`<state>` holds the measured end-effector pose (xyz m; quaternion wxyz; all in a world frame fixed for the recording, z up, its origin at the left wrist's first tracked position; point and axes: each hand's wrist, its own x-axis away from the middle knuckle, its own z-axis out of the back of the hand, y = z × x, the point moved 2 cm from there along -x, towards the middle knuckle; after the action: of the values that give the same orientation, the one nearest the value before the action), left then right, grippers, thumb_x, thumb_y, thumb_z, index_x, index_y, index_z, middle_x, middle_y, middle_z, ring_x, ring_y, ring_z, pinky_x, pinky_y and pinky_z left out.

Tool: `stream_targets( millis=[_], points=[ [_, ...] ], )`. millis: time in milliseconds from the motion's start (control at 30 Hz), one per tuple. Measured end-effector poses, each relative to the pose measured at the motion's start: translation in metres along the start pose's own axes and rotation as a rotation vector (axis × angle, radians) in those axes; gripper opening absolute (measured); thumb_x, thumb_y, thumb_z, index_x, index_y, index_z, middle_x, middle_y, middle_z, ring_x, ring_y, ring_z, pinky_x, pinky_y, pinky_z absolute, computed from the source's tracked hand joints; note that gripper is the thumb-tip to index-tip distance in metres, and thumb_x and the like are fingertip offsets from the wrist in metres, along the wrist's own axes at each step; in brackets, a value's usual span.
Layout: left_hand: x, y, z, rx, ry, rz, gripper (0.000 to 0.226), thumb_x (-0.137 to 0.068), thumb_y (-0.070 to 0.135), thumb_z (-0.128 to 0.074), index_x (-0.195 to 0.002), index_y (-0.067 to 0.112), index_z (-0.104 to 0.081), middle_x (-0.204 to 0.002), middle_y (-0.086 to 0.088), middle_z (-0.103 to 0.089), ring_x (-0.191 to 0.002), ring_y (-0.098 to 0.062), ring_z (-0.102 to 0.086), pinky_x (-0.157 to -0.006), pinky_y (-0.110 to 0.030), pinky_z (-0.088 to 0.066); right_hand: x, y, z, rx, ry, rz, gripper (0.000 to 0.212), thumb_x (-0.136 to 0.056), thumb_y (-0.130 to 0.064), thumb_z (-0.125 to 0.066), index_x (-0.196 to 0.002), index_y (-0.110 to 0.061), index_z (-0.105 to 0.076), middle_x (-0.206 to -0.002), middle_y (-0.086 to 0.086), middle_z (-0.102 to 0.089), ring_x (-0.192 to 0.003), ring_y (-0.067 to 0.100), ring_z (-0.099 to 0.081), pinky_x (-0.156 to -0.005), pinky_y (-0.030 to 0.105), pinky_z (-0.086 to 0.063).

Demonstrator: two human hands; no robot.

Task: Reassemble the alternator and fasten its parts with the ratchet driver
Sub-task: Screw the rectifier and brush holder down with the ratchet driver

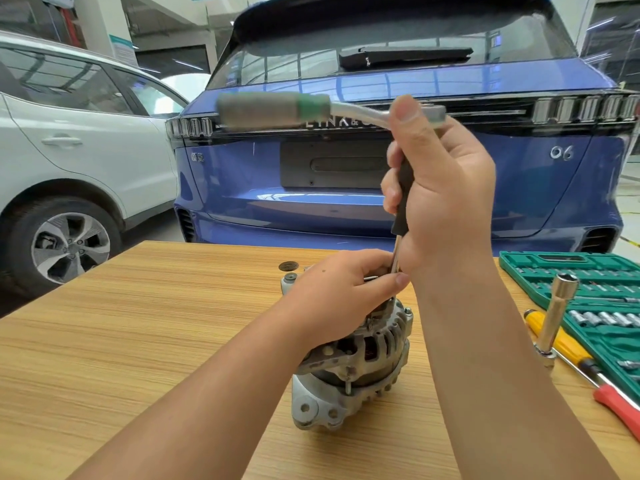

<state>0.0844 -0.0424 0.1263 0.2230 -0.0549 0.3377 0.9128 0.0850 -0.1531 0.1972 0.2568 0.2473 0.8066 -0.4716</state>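
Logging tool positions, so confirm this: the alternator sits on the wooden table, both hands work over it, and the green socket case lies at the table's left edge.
One detail is wrong: the socket case lies at the table's right edge, not the left. The head view shows it. The alternator does sit on the wooden table, with the left hand and right hand working over it.

two cars (398,168), one alternator (353,368), two screwdrivers (568,344), one socket set (588,282)
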Motion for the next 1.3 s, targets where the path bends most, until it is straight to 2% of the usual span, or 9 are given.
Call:
stream_targets(
  millis=[100, 233, 333, 467, 733, 867, 1000, 1167, 1300],
  points=[
    [0.000, 0.000, 0.000, -0.001, -0.009, 0.004, 0.030, -0.104, 0.053, -0.048, -0.128, 0.047, -0.063, -0.095, 0.032, -0.066, -0.084, 0.013, -0.056, -0.070, -0.022, -0.040, -0.004, -0.001, 0.005, 0.014, 0.032, -0.058, 0.013, -0.093, -0.021, -0.071, -0.084, -0.014, -0.065, -0.067, -0.001, -0.049, -0.051, 0.018, -0.031, -0.045, 0.026, -0.027],
    [-0.001, -0.001, 0.000, 0.006, -0.003, 0.022, 0.026, -0.104, 0.053, -0.047, -0.123, 0.047, -0.064, -0.097, 0.029, -0.066, -0.092, 0.006, -0.059, -0.079, -0.030, -0.048, -0.003, 0.003, 0.003, -0.087, -0.162, -0.126, 0.012, -0.094, -0.012, -0.066, -0.102, -0.020, -0.062, -0.081, 0.001, -0.060, -0.057, 0.013, -0.049, -0.052, 0.022, -0.035],
    [0.000, -0.001, 0.000, 0.002, 0.004, 0.013, 0.025, -0.105, 0.051, -0.046, -0.119, 0.044, -0.066, -0.079, 0.036, -0.062, -0.074, 0.013, -0.056, -0.066, -0.028, -0.043, -0.001, 0.005, 0.001, -0.041, -0.199, 0.016, 0.034, -0.093, -0.005, -0.064, -0.115, -0.030, -0.059, -0.090, 0.005, -0.062, -0.064, 0.015, -0.052, -0.057, 0.025, -0.040],
    [0.000, 0.003, 0.001, -0.013, 0.002, 0.016, 0.025, -0.106, 0.049, -0.046, -0.116, 0.038, -0.066, -0.057, 0.040, -0.052, -0.054, 0.019, -0.048, -0.054, -0.022, -0.029, 0.001, 0.006, -0.008, 0.022, -0.237, 0.137, 0.041, -0.096, -0.001, -0.060, -0.121, -0.033, -0.060, -0.083, 0.011, -0.049, -0.063, 0.020, -0.043, -0.059, 0.027, -0.041],
    [-0.001, -0.001, 0.000, 0.010, 0.013, 0.012, 0.022, -0.104, 0.052, -0.048, -0.111, 0.044, -0.067, -0.087, 0.026, -0.066, -0.081, 0.003, -0.057, -0.076, -0.033, -0.050, -0.002, 0.007, 0.001, -0.241, -0.295, -0.083, 0.041, -0.098, -0.036, -0.036, -0.121, -0.019, -0.066, -0.087, 0.008, -0.064, -0.060, 0.022, -0.046, -0.056, 0.030, -0.034],
    [-0.002, -0.004, -0.001, 0.020, 0.019, 0.014, 0.021, -0.103, 0.054, -0.049, -0.109, 0.045, -0.067, -0.084, 0.029, -0.065, -0.079, 0.006, -0.057, -0.074, -0.033, -0.049, -0.003, 0.006, -0.001, -0.179, -0.265, -0.091, 0.038, -0.093, -0.046, -0.048, -0.116, -0.022, -0.067, -0.088, 0.007, -0.066, -0.060, 0.022, -0.049, -0.057, 0.028, -0.039],
    [-0.002, -0.003, 0.000, 0.032, 0.022, 0.015, 0.018, -0.103, 0.052, -0.049, -0.105, 0.045, -0.066, -0.079, 0.033, -0.062, -0.076, 0.009, -0.055, -0.071, -0.030, -0.042, -0.002, 0.003, -0.002, -0.179, -0.196, -0.121, 0.032, -0.090, -0.036, -0.057, -0.115, -0.018, -0.062, -0.086, 0.008, -0.063, -0.058, 0.022, -0.047, -0.054, 0.028, -0.037],
    [0.001, 0.001, 0.000, 0.022, -0.003, -0.008, 0.024, -0.103, 0.053, -0.049, -0.121, 0.048, -0.065, -0.098, 0.030, -0.068, -0.078, 0.010, -0.056, -0.070, -0.028, -0.043, -0.003, -0.002, 0.001, 0.038, 0.022, 0.022, 0.013, -0.094, -0.017, -0.071, -0.086, -0.010, -0.063, -0.064, -0.002, -0.043, -0.057, 0.028, -0.021, -0.045, 0.029, -0.022],
    [0.000, 0.001, 0.001, 0.035, 0.005, 0.022, 0.027, -0.102, 0.053, -0.052, -0.125, 0.046, -0.064, -0.105, 0.029, -0.068, -0.098, 0.007, -0.059, -0.086, -0.032, -0.049, -0.007, -0.003, 0.007, -0.091, -0.143, -0.134, 0.006, -0.091, -0.018, -0.068, -0.092, -0.017, -0.062, -0.071, -0.001, -0.049, -0.052, 0.015, -0.035, -0.047, 0.023, -0.031]
  ],
)
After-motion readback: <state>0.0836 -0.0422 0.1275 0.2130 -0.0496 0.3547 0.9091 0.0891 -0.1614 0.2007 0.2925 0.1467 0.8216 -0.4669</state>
